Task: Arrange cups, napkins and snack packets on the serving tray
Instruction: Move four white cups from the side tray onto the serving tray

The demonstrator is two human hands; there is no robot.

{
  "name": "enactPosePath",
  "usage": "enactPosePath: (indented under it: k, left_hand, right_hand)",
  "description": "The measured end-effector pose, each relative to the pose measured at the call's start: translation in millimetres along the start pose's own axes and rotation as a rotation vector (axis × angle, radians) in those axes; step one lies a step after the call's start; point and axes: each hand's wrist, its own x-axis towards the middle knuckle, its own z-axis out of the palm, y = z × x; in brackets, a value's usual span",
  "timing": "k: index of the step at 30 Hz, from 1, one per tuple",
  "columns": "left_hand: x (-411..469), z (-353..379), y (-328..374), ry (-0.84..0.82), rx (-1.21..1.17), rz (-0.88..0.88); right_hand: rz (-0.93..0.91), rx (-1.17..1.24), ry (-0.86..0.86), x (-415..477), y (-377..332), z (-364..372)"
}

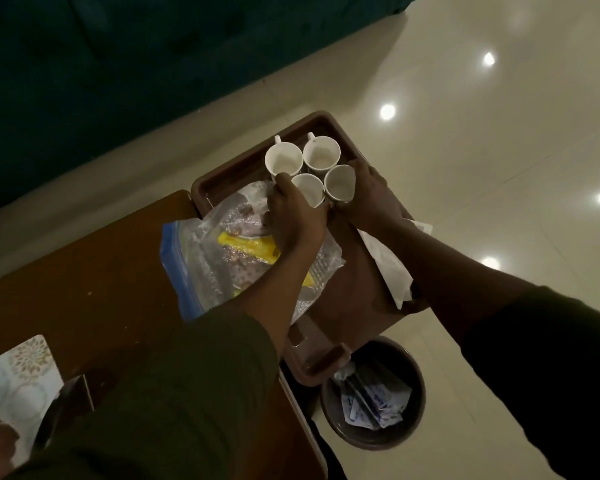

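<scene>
A brown serving tray (347, 282) overhangs the end of a wooden table. Several white cups stand clustered at its far end. My left hand (293, 213) is wrapped around the near-left cup (308, 188). My right hand (371, 195) holds the near-right cup (340, 183). Two more cups (284, 160) (321, 154) stand behind them. A clear zip bag of snack packets (236, 254) with a yellow packet inside lies on the tray's left side under my left forearm. A white napkin (392, 268) lies along the tray's right rim.
The wooden table (84, 271) stretches to the left, with a printed box (14, 386) at its near corner. A round waste bin (374, 393) with wrappers stands on the glossy tiled floor below the tray. A dark green sofa (118, 64) fills the far side.
</scene>
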Motion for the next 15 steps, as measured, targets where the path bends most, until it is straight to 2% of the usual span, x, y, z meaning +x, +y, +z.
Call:
enactPosePath:
  k: [4, 8, 15]
  left_hand:
    - [-2.4, -1.5, 4.5, 0.020, -0.067, -0.006]
    - [-20.1, -20.0, 2.7, 0.054, -0.205, 0.083]
    - [-30.2, -74.8, -4.7, 0.118, -0.312, 0.176]
  right_hand:
    - [0.029, 0.046, 0.042, -2.6, 0.2, -1.3]
    - [0.103, 0.103, 0.164, -24.7, -5.7, -13.3]
    - [0.055, 0.107, 0.244, -45.7, -40.5, -30.7]
